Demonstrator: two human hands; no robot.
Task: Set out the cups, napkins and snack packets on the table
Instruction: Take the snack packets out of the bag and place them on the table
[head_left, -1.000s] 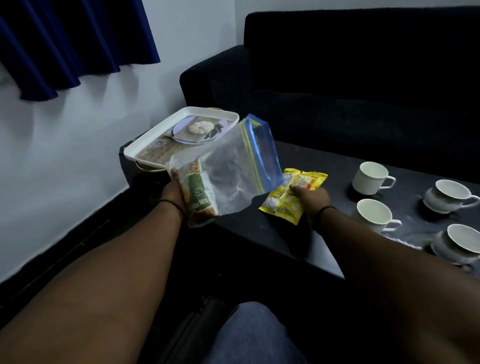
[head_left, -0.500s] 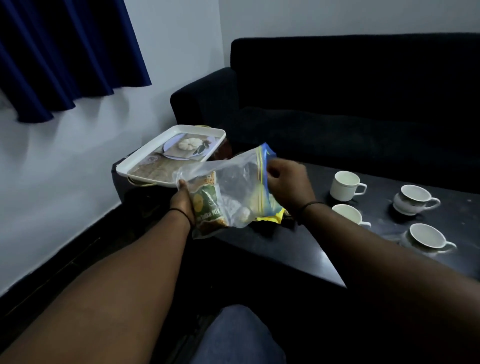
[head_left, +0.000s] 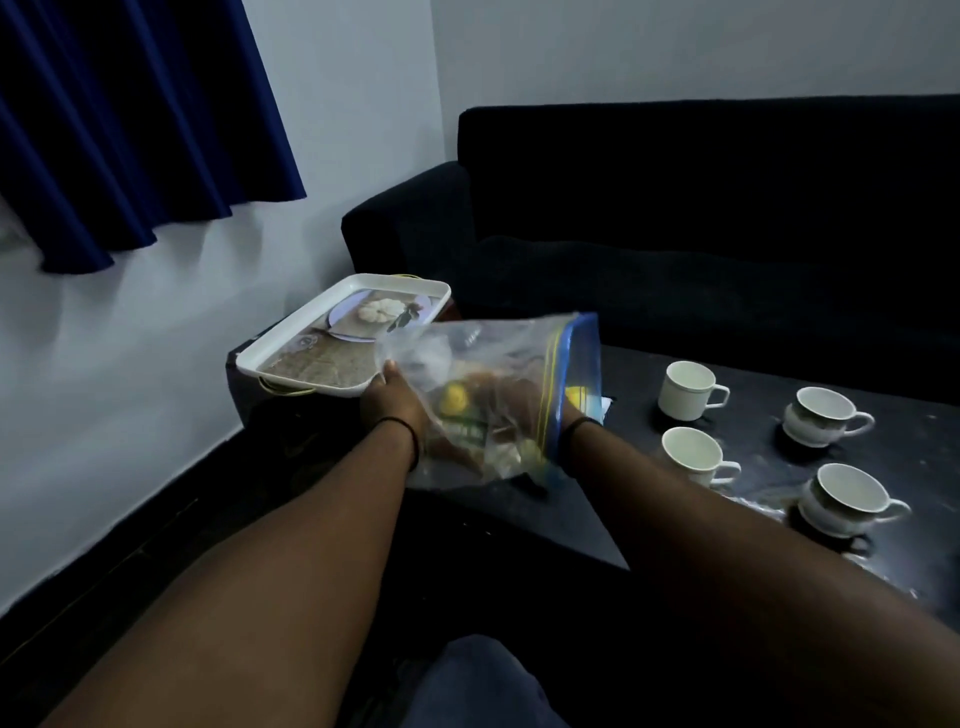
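One clear zip bag (head_left: 483, 395) hangs over the table's (head_left: 613, 525) left front corner; the left hand (head_left: 392, 410) is clamped on its closed end; the right hand (head_left: 519, 410) is inside its mouth, among blurred snack packets (head_left: 460, 415), grip unclear; four cups (head_left: 693, 452) stand toward the right edge; one tray (head_left: 343, 338) lies at the far left corner.

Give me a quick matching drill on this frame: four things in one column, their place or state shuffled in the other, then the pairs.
Things:
1. left hand
2. right hand
3. white tray
4. four cups

Places or states:
A. inside the zip bag, reaching among the packets
B. standing empty on the dark table, right side
C. gripping the bag from outside
D. at the table's far left corner

Pairs: 1-C, 2-A, 3-D, 4-B
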